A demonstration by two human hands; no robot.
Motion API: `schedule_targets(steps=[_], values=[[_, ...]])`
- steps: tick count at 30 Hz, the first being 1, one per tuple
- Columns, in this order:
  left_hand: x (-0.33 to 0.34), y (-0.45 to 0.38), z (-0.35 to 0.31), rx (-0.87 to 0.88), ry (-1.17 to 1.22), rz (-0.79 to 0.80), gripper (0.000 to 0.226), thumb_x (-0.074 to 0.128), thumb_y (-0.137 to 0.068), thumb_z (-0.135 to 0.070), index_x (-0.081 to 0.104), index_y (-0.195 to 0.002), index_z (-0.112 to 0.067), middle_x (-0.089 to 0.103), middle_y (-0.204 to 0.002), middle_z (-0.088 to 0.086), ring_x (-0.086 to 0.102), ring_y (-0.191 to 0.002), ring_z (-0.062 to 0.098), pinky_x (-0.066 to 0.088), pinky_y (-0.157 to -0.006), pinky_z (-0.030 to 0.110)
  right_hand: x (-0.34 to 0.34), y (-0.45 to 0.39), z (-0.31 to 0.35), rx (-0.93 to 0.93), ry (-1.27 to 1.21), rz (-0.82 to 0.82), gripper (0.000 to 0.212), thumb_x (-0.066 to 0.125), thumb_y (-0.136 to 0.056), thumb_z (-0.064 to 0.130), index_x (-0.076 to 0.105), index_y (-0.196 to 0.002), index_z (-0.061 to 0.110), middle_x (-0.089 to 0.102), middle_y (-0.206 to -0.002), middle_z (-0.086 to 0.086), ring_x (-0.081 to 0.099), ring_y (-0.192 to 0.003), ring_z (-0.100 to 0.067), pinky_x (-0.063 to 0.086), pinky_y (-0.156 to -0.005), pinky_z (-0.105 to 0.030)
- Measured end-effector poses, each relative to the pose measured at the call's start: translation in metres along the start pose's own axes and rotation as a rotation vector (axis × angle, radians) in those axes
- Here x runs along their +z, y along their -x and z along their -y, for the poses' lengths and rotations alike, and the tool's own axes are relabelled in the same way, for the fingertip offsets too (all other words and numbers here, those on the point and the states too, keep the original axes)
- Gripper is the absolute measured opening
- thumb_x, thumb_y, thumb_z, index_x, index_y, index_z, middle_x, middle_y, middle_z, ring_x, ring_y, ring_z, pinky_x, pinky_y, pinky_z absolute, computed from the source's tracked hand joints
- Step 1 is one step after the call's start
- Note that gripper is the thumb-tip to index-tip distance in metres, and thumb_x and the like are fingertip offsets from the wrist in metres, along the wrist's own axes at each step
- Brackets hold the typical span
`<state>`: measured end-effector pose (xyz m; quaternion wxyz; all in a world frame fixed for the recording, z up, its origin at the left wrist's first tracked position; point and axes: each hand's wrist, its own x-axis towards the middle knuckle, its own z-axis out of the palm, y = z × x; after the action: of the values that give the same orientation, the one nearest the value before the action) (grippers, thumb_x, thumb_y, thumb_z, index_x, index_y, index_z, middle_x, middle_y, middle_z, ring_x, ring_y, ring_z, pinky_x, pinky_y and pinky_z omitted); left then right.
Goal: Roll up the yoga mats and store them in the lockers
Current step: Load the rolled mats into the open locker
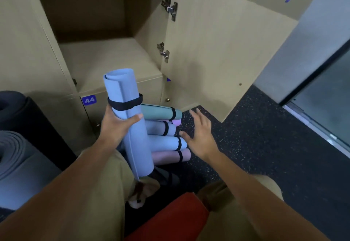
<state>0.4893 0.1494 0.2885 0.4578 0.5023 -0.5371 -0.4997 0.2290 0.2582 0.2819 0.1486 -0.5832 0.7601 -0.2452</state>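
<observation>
Upright, rolled light-blue yoga mat (pixel 130 119), black strap (pixel 125 104), left hand (pixel 115 125) grip

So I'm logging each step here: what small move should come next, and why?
Probably lift the rolled light-blue yoga mat, bound with a black strap and held upright in the left hand, up into the open beige wooden locker. Its door is swung wide, its shelf looks bare, and the right hand hovers open, free to guide.
</observation>
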Motion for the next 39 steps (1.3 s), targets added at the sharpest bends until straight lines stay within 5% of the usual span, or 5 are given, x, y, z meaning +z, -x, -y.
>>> schedule_targets(steps=[15,23,28,33,39], values=[[-0.014,-0.071,0.044,-0.057,-0.063,-0.128,0.085,0.093,-0.072,-0.029,0.041,-0.139,-0.024,0.063,-0.13,-0.004,0.066,-0.114,0.011,0.057,-0.093,0.038,0.2,-0.101,-0.075,0.6,-0.309,0.573,0.084,0.073,-0.091,0.038,0.024,-0.157,0.021,0.052,-0.134,-0.017,0.056,-0.116,-0.033,0.052,-0.093,-0.041],[-0.003,-0.087,0.053,-0.086,-0.123,-0.078,0.078,0.09,-0.076,-0.023,0.044,-0.14,-0.022,0.067,-0.126,-0.005,0.069,-0.108,0.007,0.059,-0.086,0.03,0.278,-0.12,-0.061,1.017,-0.961,0.458,0.088,0.079,-0.085,0.047,0.036,-0.152,0.009,0.053,-0.142,-0.013,0.06,-0.121,-0.034,0.056,-0.073,-0.037],[-0.003,-0.088,0.055,-0.084,-0.128,-0.082,0.075,0.085,-0.079,-0.015,0.044,-0.142,-0.016,0.068,-0.125,-0.002,0.07,-0.102,0.003,0.056,-0.073,0.014,0.292,-0.139,-0.059,1.306,-1.138,0.245,0.117,0.084,-0.08,0.047,0.006,-0.161,0.016,0.036,-0.152,-0.018,0.048,-0.132,-0.042,0.05,-0.104,-0.053],[-0.001,-0.086,0.055,-0.086,-0.096,-0.07,0.085,0.087,-0.069,-0.027,0.045,-0.142,-0.02,0.068,-0.126,-0.004,0.069,-0.106,0.006,0.058,-0.076,0.017,0.402,-0.163,-0.146,1.409,-1.126,0.241,0.123,0.09,-0.056,0.061,0.027,-0.154,0.024,0.037,-0.152,-0.01,0.049,-0.125,-0.042,0.051,-0.043,-0.062],[-0.004,-0.087,0.057,-0.087,-0.098,-0.079,0.086,0.087,-0.067,-0.031,0.045,-0.141,-0.024,0.068,-0.125,-0.006,0.069,-0.106,0.008,0.06,-0.079,0.022,0.344,-0.141,-0.103,1.406,-1.28,0.147,0.117,0.097,-0.042,0.04,0.044,-0.139,0.004,0.059,-0.126,-0.02,0.063,-0.105,-0.044,0.056,-0.089,-0.06]])
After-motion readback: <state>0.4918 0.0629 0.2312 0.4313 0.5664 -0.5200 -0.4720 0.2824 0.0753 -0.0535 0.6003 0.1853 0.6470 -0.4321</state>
